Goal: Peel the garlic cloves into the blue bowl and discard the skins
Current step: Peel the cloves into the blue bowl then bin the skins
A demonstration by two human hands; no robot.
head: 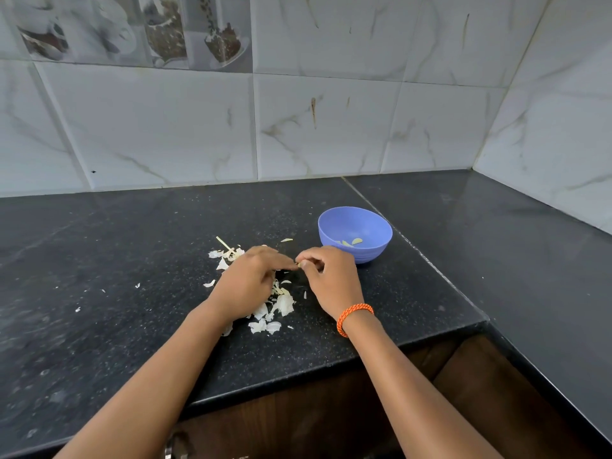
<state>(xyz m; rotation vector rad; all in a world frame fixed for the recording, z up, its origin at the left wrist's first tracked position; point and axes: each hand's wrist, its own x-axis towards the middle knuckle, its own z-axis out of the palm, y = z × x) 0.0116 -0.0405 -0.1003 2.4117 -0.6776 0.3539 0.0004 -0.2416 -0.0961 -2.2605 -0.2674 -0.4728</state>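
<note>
No readable text, labels, brands or numbers anywhere in view. Printed wall tiles [132, 28] at upper left carry pictures of cups and coffee beans only, no lettering. Nothing legible on blue bowl [355, 234] or black countertop [132, 260] either

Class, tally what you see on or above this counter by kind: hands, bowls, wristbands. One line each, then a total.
Hands: 2, the left hand and the right hand
Blue bowl: 1
Orange wristband: 1
Total: 4
</note>
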